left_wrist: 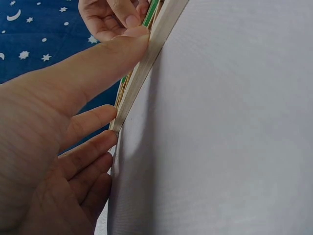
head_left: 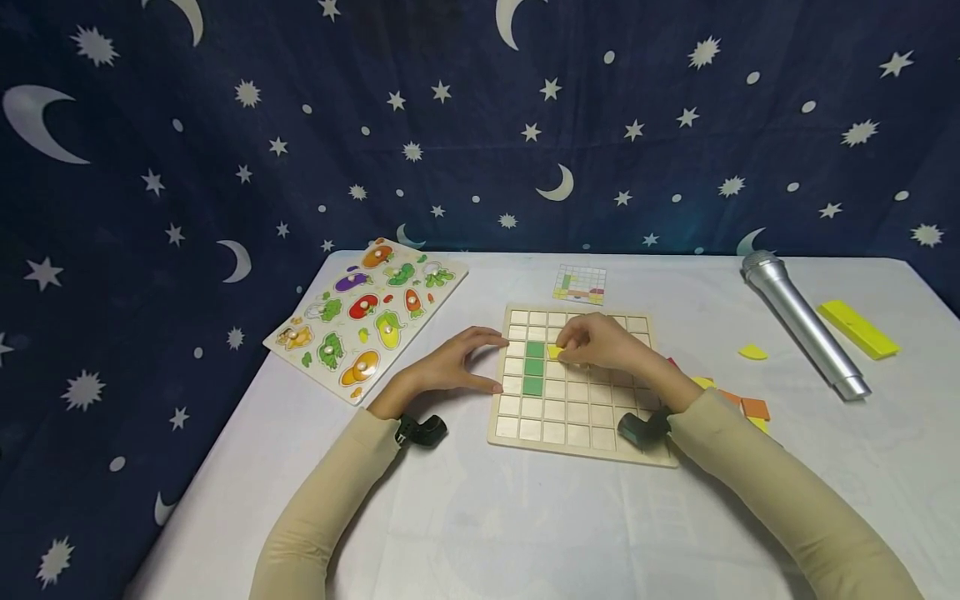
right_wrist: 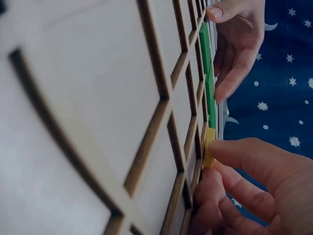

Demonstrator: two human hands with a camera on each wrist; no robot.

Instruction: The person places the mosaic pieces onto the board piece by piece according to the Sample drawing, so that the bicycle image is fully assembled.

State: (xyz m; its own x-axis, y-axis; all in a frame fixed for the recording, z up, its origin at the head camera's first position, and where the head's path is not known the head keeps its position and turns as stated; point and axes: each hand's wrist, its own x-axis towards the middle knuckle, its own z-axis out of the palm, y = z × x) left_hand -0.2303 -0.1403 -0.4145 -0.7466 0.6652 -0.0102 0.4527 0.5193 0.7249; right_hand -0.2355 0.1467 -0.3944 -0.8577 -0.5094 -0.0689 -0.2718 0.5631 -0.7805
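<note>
Right hand (head_left: 600, 340) pinches yellow tile (head_left: 554, 352), seemingly placing it.
Left hand (head_left: 453, 362), fingers apart, touches board (head_left: 577, 412); tile likely needs seating next.

Veg puzzle board (head_left: 347, 331) lying at an angle over on the L, w/ eggplant (head_left: 351, 282), carrot (head_left: 413, 303) etc. Silver mic (head_left: 812, 326) is diag on the R, head pointing away, w/ a yellow block (head_left: 858, 330) just beside it. White cloth (head_left: 480, 517) underneath, dk blue curtain (head_left: 465, 125) in the bg w/ pale moons (head_left: 21, 117) + stars (head_left: 551, 88).
</note>
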